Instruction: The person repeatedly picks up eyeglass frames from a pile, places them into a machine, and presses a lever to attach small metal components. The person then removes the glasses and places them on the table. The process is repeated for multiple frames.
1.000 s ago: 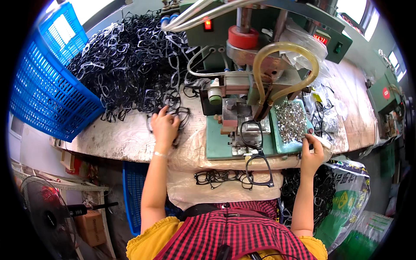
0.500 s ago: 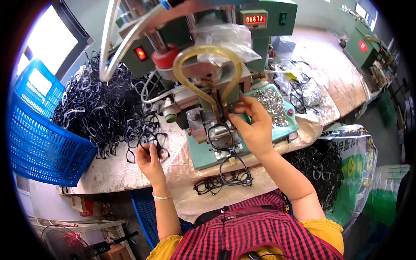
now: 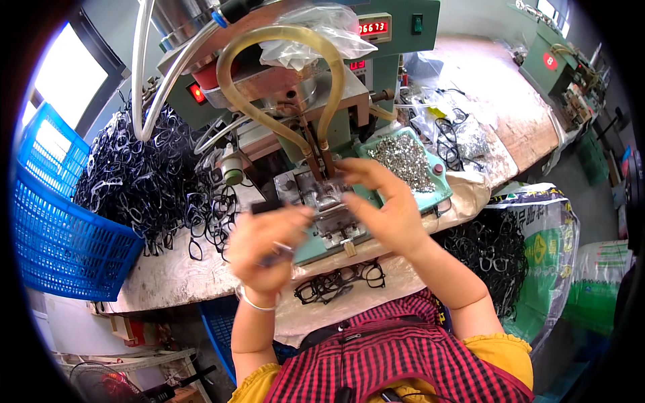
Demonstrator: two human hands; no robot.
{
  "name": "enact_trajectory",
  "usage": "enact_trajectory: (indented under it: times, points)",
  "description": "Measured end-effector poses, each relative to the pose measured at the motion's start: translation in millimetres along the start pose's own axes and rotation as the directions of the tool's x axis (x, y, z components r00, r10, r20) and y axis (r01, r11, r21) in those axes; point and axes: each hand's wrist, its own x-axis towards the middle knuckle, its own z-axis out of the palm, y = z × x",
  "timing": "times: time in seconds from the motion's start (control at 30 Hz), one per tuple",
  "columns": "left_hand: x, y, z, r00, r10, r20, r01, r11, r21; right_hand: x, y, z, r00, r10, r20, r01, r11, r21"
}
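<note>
Head view: left hand [image 3: 265, 248], blurred, fingers curled, a pale bracelet [image 3: 259, 305] at its wrist; a dark item [image 3: 272, 256] shows against the palm, its kind unclear, and whether the grip is closed on it cannot be told. Right hand [image 3: 393, 209], thumb and forefinger parted, fingertips just beside the metal fixture [image 3: 336, 225] of a green bench press. Copper-coloured prongs [image 3: 328, 164], pointing down over the fixture, meet a looped amber hose [image 3: 334, 74]. Eyeglass frames, dark: one small group [image 3: 339, 281] on tan sheeting between the person and the press; one large heap [image 3: 134, 178] on the table [image 3: 154, 279], left of the press, beside a blue basket [image 3: 70, 245]. Small silvery parts [image 3: 403, 158], in a pale green tray [image 3: 440, 188] right of the press. Printed sack [image 3: 547, 248], green and white, at lower right, with further dark frames [image 3: 494, 258] beside it.
</note>
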Motion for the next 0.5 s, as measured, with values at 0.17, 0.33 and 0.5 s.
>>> enact_trajectory:
  times: [0.17, 0.33, 0.5]
  points:
    - [-11, -3, 25, 0.967, 0.161, 0.196, -0.153, 0.987, -0.057, 4, 103, -63, 0.988, -0.116, -0.1, -0.018, 0.561, -0.828]
    - [-16, -8, 25, 0.966, 0.155, 0.207, -0.144, 0.987, -0.064, -2, 126, -82, 0.974, -0.199, -0.11, 0.037, 0.615, -0.788]
    - [-24, -6, 26, 0.972, 0.125, 0.199, -0.112, 0.991, -0.073, 10, 111, -55, 0.935, -0.333, 0.124, 0.307, 0.58, -0.755]
